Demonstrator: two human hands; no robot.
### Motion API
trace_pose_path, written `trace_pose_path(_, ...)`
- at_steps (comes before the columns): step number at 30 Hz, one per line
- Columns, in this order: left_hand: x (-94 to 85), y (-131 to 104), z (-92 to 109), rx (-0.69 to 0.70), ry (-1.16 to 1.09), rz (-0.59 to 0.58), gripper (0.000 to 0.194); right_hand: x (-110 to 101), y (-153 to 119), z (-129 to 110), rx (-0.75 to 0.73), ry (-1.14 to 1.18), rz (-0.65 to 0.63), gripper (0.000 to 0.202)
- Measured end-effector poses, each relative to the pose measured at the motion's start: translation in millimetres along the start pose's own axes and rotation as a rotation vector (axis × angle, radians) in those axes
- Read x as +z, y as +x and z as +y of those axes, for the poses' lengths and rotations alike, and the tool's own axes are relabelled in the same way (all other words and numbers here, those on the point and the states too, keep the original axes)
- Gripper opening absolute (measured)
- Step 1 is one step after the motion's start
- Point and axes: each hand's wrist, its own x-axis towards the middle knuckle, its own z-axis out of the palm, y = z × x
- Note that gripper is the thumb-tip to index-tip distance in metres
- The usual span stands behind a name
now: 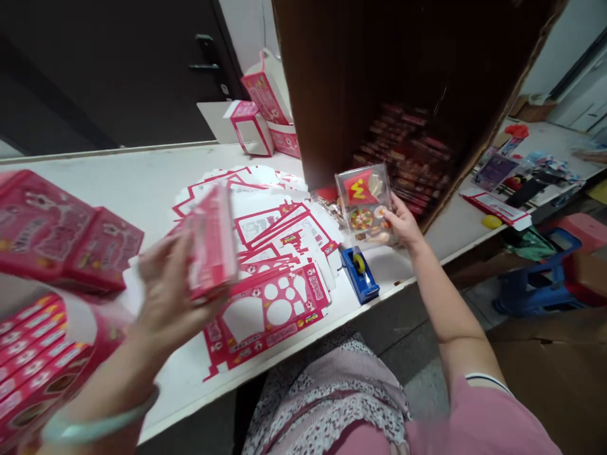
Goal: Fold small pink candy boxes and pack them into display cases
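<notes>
My left hand (168,287), smeared by motion, is wrapped round a pink box (213,246) above the pile of cut sheets. In my right hand (403,222) is a clear plastic pack (365,202) with printed food pictures, fries and a pizza among them, pinched at its right edge. Flat printed pink-and-white box sheets (275,303) with cut-out holes lie fanned out on the white table between my hands. A blue tape dispenser (360,275) with yellow tape stands just below the clear pack.
A large cardboard box (327,88) lies open toward me, with many stacked packs (403,158) inside. Pink cartons (57,234) stand at the left, and an open carton (42,354) holds several filled boxes. More folded pink boxes (253,129) are by the dark door (118,69). Blue stools (535,284) are at the right.
</notes>
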Motion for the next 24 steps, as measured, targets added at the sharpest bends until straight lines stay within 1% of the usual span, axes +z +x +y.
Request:
trace_pose_path(1,11.7,5.4,-3.6,0.133,0.106,-0.094,0.108,-1.9,-11.9,-9.9,-0.001,0.076,-0.108,0.064)
trace_pose_path(3,34.1,11.2,-8.1,0.256,0.267,-0.261,0.102,0.9,-32.8,-27.2,0.068,0.143,-0.388,0.068)
trace_pose_path(5,49.6,11.2,-7.0,0.327,0.342,-0.368,0.096,13.7,-46.2,-38.2,0.129,0.130,-0.657,0.072)
trace_pose_path(7,55.7,6.8,-0.2,0.435,0.342,-0.450,0.087,34.1,-51.3,-42.3,0.135,0.112,-0.856,0.076)
trace_pose_path(8,55.6,3.6,4.6,0.494,0.330,-0.489,0.082,44.9,-51.4,-42.6,0.122,0.098,-0.920,0.078)
trace_pose_path(9,53.6,0.0,9.5,0.547,0.319,-0.522,0.077,54.3,-50.6,-42.3,0.093,0.073,-0.947,0.079)
trace_pose_path(10,50.1,-4.1,13.8,0.584,0.314,-0.539,0.075,61.1,-49.5,-42.0,0.047,0.031,-0.920,0.080)
trace_pose_path(11,45.4,-8.5,17.1,0.597,0.323,-0.529,0.076,64.4,-48.6,-41.8,-0.015,-0.026,-0.839,0.079)
trace_pose_path(13,34.1,-18.6,19.5,0.564,0.368,-0.438,0.081,59.9,-50.2,-41.6,-0.133,-0.141,-0.558,0.072)
trace_pose_path(14,28.8,-24.3,18.8,0.533,0.394,-0.383,0.083,53.8,-53.6,-40.9,-0.150,-0.164,-0.432,0.063)
trace_pose_path(15,24.6,-30.4,17.2,0.499,0.417,-0.337,0.085,47.1,-58.9,-39.2,-0.121,-0.153,-0.367,0.052)
trace_pose_path(16,22.1,-36.9,15.6,0.472,0.433,-0.309,0.087,41.8,-66.0,-36.4,-0.050,-0.111,-0.363,0.041)
trace_pose_path(17,21.9,-43.4,14.6,0.457,0.439,-0.300,0.088,39.3,-74.6,-32.7,0.045,-0.044,-0.396,0.033)
trace_pose_path(19,28.1,-55.1,16.7,0.452,0.427,-0.334,0.093,46.1,-94.1,-24.3,0.209,0.095,-0.455,0.031)
trace_pose_path(20,33.5,-59.5,20.4,0.451,0.415,-0.371,0.095,55.2,-103.7,-21.0,0.245,0.140,-0.455,0.032)
trace_pose_path(21,39.3,-62.6,25.9,0.450,0.395,-0.411,0.096,66.9,-112.6,-19.1,0.234,0.161,-0.436,0.032)
trace_pose_path(22,44.2,-64.1,32.9,0.444,0.368,-0.446,0.095,80.0,-120.3,-19.0,0.191,0.160,-0.418,0.031)
trace_pose_path(24,48.0,-63.1,49.0,0.418,0.291,-0.461,0.088,104.4,-131.0,-24.3,0.066,0.123,-0.398,0.030)
